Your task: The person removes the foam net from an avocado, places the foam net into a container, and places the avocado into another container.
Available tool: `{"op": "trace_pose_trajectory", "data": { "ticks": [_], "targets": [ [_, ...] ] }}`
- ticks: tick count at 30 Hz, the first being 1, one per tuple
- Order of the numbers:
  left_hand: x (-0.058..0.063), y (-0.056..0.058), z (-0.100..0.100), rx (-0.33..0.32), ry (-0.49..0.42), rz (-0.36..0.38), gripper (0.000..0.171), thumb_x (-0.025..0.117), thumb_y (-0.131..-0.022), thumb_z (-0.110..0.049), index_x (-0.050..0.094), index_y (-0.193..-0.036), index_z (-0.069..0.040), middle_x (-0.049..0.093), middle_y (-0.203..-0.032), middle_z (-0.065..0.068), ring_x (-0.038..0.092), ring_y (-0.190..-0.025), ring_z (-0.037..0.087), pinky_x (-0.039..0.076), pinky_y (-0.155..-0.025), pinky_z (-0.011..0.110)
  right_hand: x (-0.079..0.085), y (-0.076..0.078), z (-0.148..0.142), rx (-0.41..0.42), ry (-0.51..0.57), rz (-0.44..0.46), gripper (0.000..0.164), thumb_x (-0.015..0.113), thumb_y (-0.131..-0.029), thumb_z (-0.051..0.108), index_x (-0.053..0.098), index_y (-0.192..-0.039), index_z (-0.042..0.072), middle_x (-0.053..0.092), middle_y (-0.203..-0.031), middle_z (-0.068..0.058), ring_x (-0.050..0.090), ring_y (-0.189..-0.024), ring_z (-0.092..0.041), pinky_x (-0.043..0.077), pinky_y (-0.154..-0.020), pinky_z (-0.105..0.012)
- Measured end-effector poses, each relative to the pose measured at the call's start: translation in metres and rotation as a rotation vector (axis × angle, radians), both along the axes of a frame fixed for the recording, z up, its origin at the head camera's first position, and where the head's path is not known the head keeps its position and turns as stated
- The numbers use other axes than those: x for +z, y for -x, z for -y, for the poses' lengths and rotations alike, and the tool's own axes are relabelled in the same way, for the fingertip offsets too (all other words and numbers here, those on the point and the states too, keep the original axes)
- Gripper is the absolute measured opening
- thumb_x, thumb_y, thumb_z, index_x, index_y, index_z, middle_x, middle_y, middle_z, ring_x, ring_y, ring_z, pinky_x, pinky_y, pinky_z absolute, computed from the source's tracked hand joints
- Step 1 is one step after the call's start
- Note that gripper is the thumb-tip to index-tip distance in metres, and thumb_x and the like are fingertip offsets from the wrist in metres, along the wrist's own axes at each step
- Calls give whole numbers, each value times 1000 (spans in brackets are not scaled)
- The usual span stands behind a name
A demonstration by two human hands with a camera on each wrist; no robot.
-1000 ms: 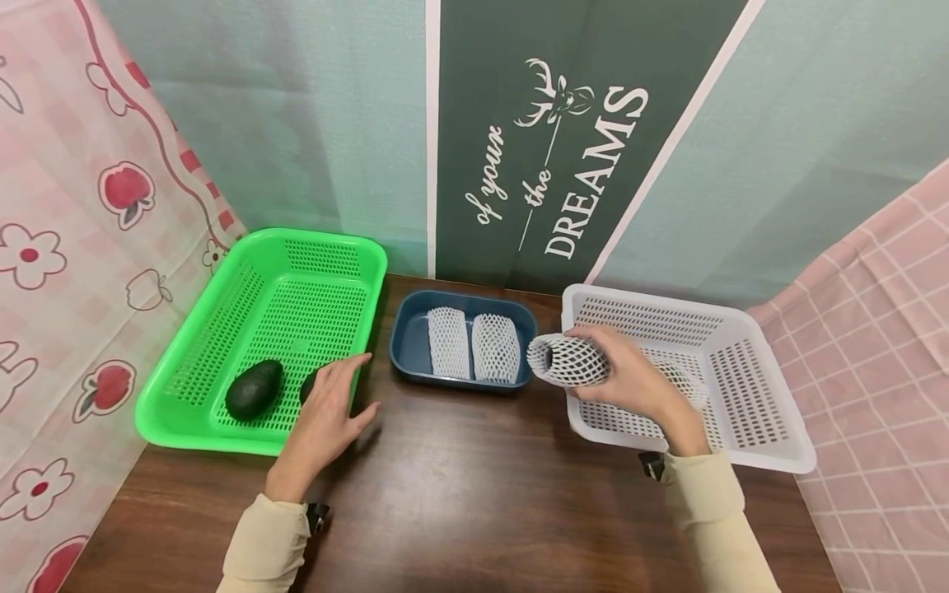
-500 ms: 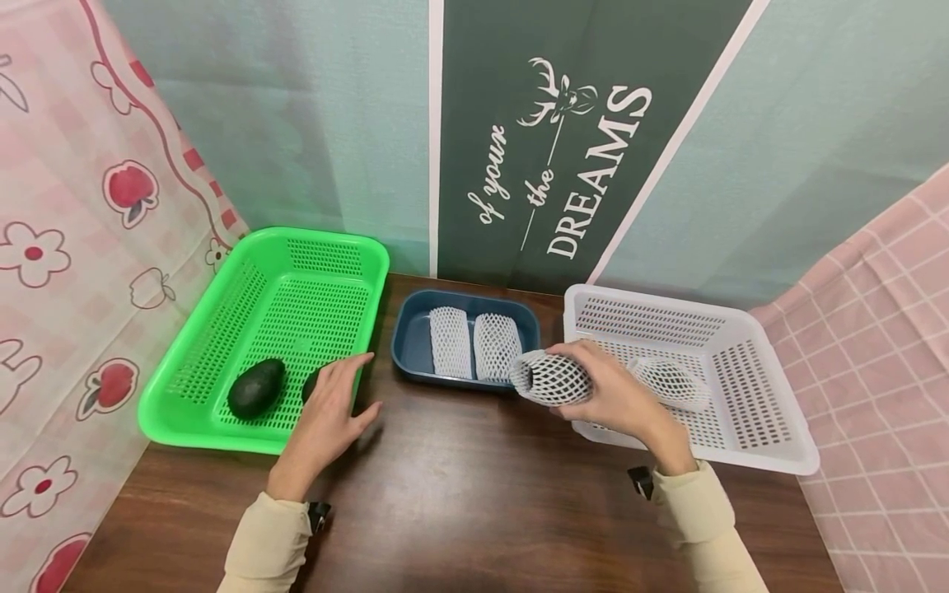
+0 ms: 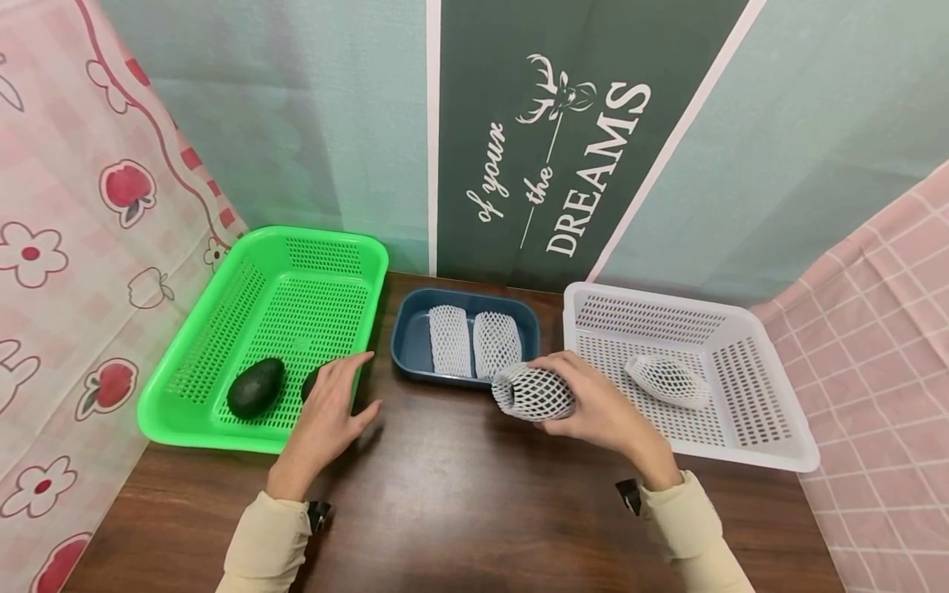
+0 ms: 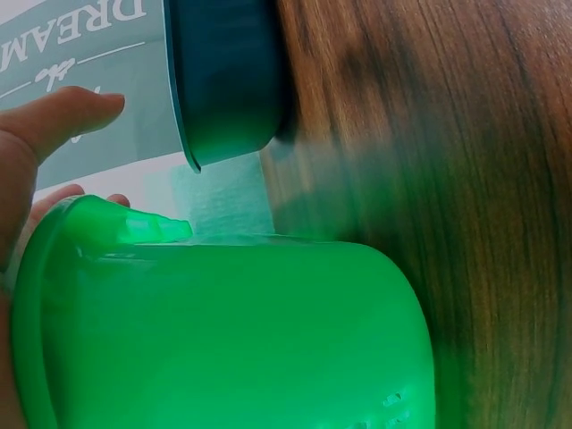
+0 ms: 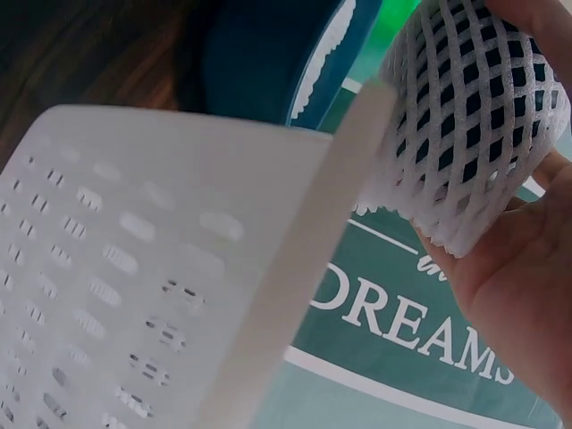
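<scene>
My right hand [image 3: 599,409] grips an avocado in a white foam net sleeve [image 3: 532,393], held by the near right corner of the blue tray. Dark skin shows through the mesh in the right wrist view, where thumb and fingers wrap the netted avocado [image 5: 478,116]. My left hand [image 3: 324,420] hangs over the near right rim of the green basket [image 3: 156,412], fingers loosely extended and holding nothing. Under it, a dark avocado [image 3: 308,385] is mostly hidden. Another bare avocado [image 3: 255,388] lies to its left. Two foam net sleeves [image 3: 449,341] lie flat in the blue tray [image 3: 410,362].
A white basket [image 3: 793,436] stands at the right, with a netted avocado [image 3: 670,380] inside. Patterned cloth [image 3: 519,140] hangs behind the wooden table [image 3: 445,511], and more cloth closes both sides.
My right hand has carried the netted avocado left and toward me, out from over the white basket's edge. The netted avocado in that basket has come into fuller view. My left hand stays put.
</scene>
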State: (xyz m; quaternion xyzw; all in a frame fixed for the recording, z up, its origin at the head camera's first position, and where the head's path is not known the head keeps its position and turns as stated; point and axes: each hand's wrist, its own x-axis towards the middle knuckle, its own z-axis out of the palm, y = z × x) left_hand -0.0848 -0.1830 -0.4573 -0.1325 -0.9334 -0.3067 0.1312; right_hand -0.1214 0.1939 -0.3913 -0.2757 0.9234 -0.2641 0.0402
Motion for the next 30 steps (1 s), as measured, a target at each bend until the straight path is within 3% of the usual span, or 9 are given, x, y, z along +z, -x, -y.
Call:
{"op": "trace_pose_trajectory", "data": {
  "ticks": [17, 30],
  "targets": [
    [5, -1, -5, -37, -2, -147, 68, 85, -74, -5, 53, -134, -1, 60, -128, 20, 53, -119, 39, 47, -95, 56, -11, -16, 15, 41, 8, 30, 76, 90, -66, 26, 55, -134, 23, 57, -127, 2, 60, -107, -14, 55, -88, -37],
    [9, -3, -19, -89, 7, -176, 66, 85, -74, -8, 55, -132, -3, 62, -124, 17, 56, -115, 37, 49, -92, 55, -31, -25, 28, 45, -20, 52, 74, 89, -67, 31, 55, -132, 23, 57, -123, 3, 60, -106, -11, 54, -88, -35]
  ]
}}
